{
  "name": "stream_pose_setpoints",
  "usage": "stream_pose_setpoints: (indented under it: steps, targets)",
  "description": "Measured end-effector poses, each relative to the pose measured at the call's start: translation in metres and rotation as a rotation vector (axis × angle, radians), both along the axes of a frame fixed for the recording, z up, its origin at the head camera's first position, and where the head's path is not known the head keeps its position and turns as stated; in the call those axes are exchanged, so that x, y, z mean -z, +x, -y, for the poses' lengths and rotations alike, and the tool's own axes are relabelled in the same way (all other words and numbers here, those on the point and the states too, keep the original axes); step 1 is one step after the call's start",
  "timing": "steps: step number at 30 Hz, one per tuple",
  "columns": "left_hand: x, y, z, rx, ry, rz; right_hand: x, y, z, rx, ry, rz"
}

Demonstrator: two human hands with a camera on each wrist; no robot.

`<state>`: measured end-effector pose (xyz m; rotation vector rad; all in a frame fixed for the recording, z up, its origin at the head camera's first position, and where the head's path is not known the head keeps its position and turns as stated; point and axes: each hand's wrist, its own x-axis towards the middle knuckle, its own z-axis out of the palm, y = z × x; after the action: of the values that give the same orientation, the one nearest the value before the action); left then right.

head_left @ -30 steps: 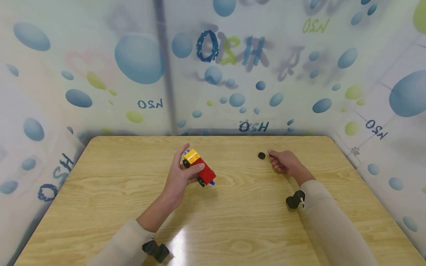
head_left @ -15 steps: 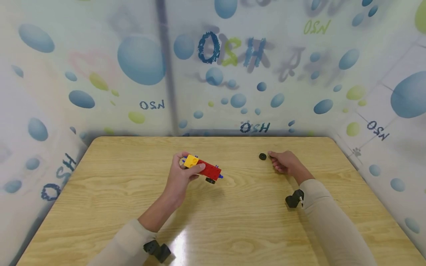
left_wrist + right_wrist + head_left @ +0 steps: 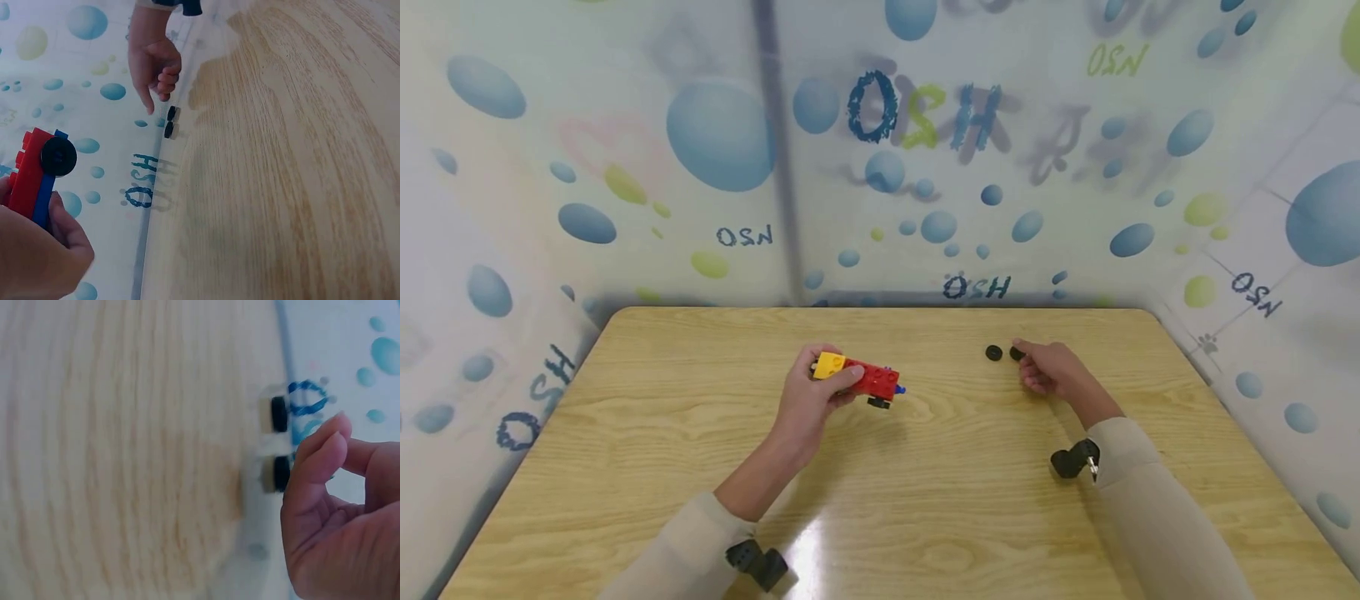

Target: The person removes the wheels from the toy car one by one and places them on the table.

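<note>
My left hand grips a toy brick car above the table, thumb on its red top. The car has a yellow block at one end, blue parts and black wheels. In the left wrist view, one black car wheel faces me beside the red bricks. Two loose black toy wheels lie side by side at the back right: a left one and a right one. My right hand is just over the right one, fingertips partly covering it. Its fingers are loosely bent and nothing shows between them in the right wrist view.
The wooden table reaches back to a patterned wall with blue and green dots. Side walls stand close on both sides. A black wrist camera sits on the right sleeve, another wrist camera on the left.
My left hand has turned the toy car from a steep slant to nearly level. My right hand has shifted slightly right, and the second loose wheel now shows more clearly under its fingertips.
</note>
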<state>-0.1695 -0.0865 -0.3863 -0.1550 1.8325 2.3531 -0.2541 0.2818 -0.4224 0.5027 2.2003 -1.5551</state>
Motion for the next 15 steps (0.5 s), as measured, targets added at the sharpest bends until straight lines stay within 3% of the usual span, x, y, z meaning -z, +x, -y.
stream_pose_setpoints:
  steps: [6,15]
  targets:
    - [0.001,0.000,-0.005,-0.007,-0.078,0.017,-0.014,0.015,0.011,-0.052,-0.015,-0.037]
    - [-0.002,0.002,-0.009,0.005,-0.031,0.021,-0.032,0.039,0.040,-0.194,-0.014,-0.093]
